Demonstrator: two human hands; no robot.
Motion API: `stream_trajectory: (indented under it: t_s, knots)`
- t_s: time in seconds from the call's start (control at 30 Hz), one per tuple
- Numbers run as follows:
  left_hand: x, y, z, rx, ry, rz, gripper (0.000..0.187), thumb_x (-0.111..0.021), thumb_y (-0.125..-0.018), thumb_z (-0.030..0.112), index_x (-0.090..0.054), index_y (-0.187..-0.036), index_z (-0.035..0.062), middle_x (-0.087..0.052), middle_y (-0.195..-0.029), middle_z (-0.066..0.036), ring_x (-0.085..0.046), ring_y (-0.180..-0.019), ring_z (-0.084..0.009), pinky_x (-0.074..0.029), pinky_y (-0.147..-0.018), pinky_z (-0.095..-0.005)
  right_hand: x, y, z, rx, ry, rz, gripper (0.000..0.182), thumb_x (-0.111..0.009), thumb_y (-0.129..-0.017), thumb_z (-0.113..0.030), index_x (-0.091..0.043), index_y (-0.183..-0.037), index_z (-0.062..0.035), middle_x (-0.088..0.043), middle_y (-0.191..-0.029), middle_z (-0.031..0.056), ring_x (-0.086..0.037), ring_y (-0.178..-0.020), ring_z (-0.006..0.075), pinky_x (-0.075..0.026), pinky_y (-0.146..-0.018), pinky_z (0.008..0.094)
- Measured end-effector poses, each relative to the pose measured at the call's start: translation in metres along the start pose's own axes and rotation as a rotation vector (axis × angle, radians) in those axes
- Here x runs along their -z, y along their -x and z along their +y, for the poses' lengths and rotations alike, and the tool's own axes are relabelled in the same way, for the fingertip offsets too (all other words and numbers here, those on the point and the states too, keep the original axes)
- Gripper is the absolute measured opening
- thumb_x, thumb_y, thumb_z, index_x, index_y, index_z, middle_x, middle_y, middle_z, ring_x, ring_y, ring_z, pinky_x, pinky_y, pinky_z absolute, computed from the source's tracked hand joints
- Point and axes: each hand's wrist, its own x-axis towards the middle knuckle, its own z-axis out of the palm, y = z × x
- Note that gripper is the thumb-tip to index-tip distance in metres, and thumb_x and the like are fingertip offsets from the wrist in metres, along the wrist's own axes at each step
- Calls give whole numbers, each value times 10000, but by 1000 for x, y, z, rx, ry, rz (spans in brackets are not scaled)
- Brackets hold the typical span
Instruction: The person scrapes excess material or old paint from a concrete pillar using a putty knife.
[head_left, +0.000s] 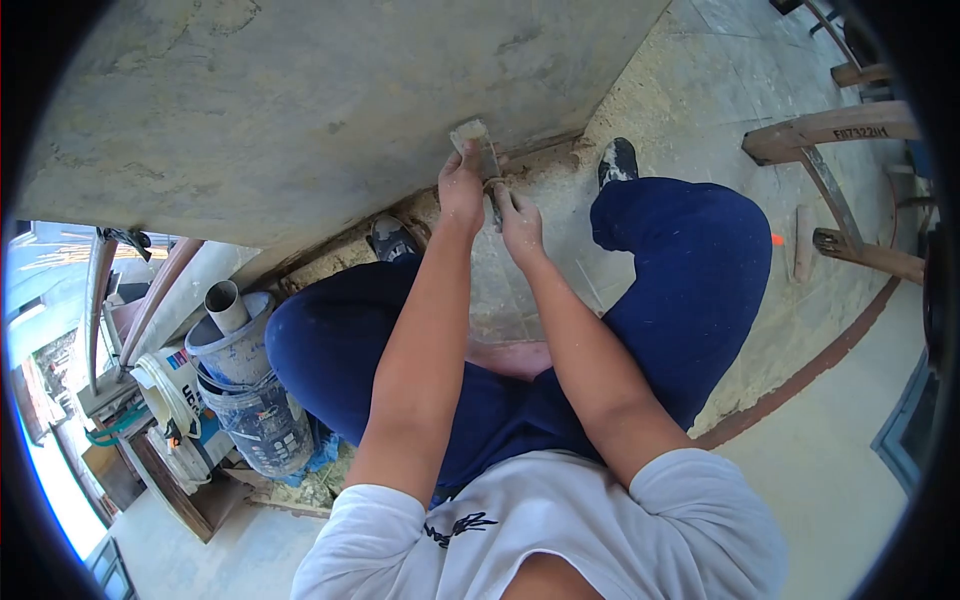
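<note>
A small flat trowel (488, 160) with pale paste on its blade is held low in front of the grey plastered wall (330, 100). My right hand (521, 228) is closed around its handle. Beside it, my left hand (461, 190) grips at the blade, thumb laid along the front and fingertips showing past the far edge. The pale, paste-covered end (468, 131) sticks out above my left thumb and overlaps the wall in this view.
Stacked paint-stained buckets (255, 425) stand left of my knee, with a grey pipe (226, 306) upright in the top one. A white bucket (165, 390) is beside them. Wooden frames (835, 130) stand on the right. Crumbled debris lines the wall's foot.
</note>
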Motion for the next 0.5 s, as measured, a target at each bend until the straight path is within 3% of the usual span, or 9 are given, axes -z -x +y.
stream_trajectory:
  t_s: [0.07, 0.2, 0.27, 0.3, 0.37, 0.5]
  knots:
    - [-14, -1, -2, 2, 38, -73, 352, -517, -955, 333, -520, -1107, 15, -655, -984, -107, -626, -852, -196, -504, -701, -322, -9, -6, -6, 302, -78, 216, 380, -594, -902, -353, -623, -795, 10, -575, -621, 100, -501, -550, 161, -403, -533, 329]
    - [-28, -2, 0, -50, -79, -36, 345, -502, -963, 341, -541, -1064, 14, -661, -939, -104, -614, -784, -174, -490, -684, -309, -5, -10, -17, 292, 62, 255, 385, -580, -911, -334, -613, -769, 23, -553, -581, 100, -470, -537, 152, -395, -529, 333]
    - [-48, 10, 14, -250, -218, -11, 341, -495, -968, 344, -573, -980, 13, -666, -857, -94, -585, -685, -151, -468, -630, -294, -11, -12, -26, 427, -70, 300, 378, -589, -901, -321, -612, -763, 30, -554, -577, 125, -464, -544, 147, -399, -535, 338]
    - [-57, 12, 23, -240, -220, -9, 341, -495, -968, 344, -573, -980, 13, -666, -857, -94, -585, -685, -151, -468, -630, -294, -10, -15, -33, 416, -67, 303, 378, -589, -901, -321, -612, -763, 30, -554, -577, 125, -464, -544, 147, -399, -535, 338]
    - [-70, 17, 38, -367, -177, -8, 315, -485, -979, 298, -595, -914, 10, -661, -761, -81, -544, -600, -122, -442, -582, -274, -6, -14, -55, 420, -178, 180, 393, -598, -889, -334, -608, -761, 37, -556, -588, 155, -467, -549, 149, -405, -541, 351]
    - [-66, 13, 22, -308, -263, 73, 317, -487, -980, 288, -595, -909, -1, -651, -726, -74, -533, -586, -117, -429, -550, -261, -8, -21, -29, 403, -124, 226, 408, -607, -877, -357, -613, -780, 39, -578, -611, 171, -485, -559, 154, -422, -554, 353]
